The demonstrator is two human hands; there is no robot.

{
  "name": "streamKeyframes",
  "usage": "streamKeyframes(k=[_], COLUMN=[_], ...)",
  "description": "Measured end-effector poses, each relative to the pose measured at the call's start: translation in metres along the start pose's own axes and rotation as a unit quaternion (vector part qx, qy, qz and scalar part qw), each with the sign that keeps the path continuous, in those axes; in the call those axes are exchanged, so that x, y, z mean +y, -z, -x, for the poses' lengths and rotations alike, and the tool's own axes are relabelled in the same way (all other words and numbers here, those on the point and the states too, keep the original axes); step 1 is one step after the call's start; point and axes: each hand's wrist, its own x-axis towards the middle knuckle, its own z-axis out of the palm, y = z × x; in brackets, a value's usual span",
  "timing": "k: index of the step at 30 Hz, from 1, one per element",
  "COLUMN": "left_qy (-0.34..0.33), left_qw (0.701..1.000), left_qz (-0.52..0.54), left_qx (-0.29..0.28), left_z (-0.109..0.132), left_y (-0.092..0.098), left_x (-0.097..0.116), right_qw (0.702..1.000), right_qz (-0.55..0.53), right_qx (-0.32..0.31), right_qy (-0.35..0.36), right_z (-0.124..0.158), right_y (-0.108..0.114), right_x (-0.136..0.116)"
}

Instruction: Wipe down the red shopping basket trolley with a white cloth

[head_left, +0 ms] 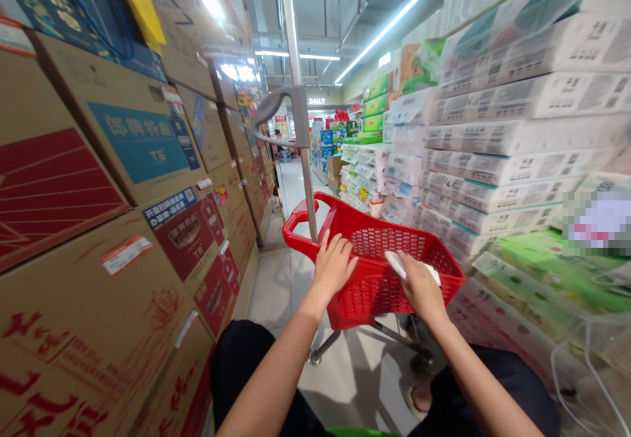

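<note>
A red plastic shopping basket [384, 227] with perforated sides stands in front of me on a wheeled metal frame [328, 346]. My left hand [334, 265] is at its near rim, fingers stretched out and a little apart, with nothing seen in them. Over the basket's near side, my right hand [420, 287] is closed on a folded white cloth [396, 265]; whether it is cloth or paper I cannot tell. White also shows on the far side of that hand. At the basket's left end rises a metal pole [307, 187] with a grey handle [296, 118].
Stacked cardboard cartons [118, 141] line my left side. On the right, plastic-wrapped white packs [522, 128] are piled high, with green packs [547, 259] lower down. Between them a tiled aisle [290, 184] leads away. My knees are spread beside the basket.
</note>
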Motion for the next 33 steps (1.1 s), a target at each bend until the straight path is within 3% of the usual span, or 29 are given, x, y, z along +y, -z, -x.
streamKeyframes(k=[5, 8, 13, 15, 17, 21, 24, 26, 31, 33], left_qy=[-0.005, 0.024, 0.050, 0.048, 0.044, 0.044, 0.050, 0.056, 0.069, 0.074], left_qw=[0.997, 0.995, 0.996, 0.996, 0.996, 0.997, 0.997, 0.997, 0.996, 0.996], left_qz=[-0.057, -0.066, -0.066, -0.065, -0.062, -0.058, -0.059, -0.058, -0.054, -0.049], left_qx=[-0.045, -0.066, -0.044, -0.040, -0.038, -0.034, -0.027, -0.022, -0.011, -0.014], left_z=[0.008, 0.004, 0.002, 0.003, 0.005, 0.007, 0.005, 0.003, 0.001, 0.001], left_y=[-0.004, -0.010, -0.015, -0.014, -0.014, -0.015, -0.019, -0.022, -0.027, -0.027], left_x=[-0.012, -0.008, -0.002, -0.004, -0.006, -0.004, 0.003, 0.009, 0.017, 0.016], right_qw=[0.997, 0.997, 0.998, 0.997, 0.995, 0.988, 0.985, 0.988, 0.998, 0.999], right_qz=[0.076, 0.078, 0.049, 0.052, 0.073, 0.132, 0.144, 0.131, 0.049, 0.021], right_qx=[-0.013, -0.009, -0.035, -0.050, -0.064, -0.062, -0.048, -0.038, -0.033, -0.038], right_qy=[-0.007, -0.023, 0.004, 0.025, 0.032, -0.043, -0.081, -0.075, -0.007, 0.019], right_z=[0.017, 0.008, -0.015, -0.015, -0.007, 0.019, 0.025, 0.018, -0.013, -0.018], right_y=[-0.028, -0.037, -0.045, -0.040, -0.032, -0.021, -0.024, -0.031, -0.044, -0.042], right_x=[-0.018, -0.049, -0.103, -0.104, -0.088, -0.035, -0.017, -0.028, -0.083, -0.089])
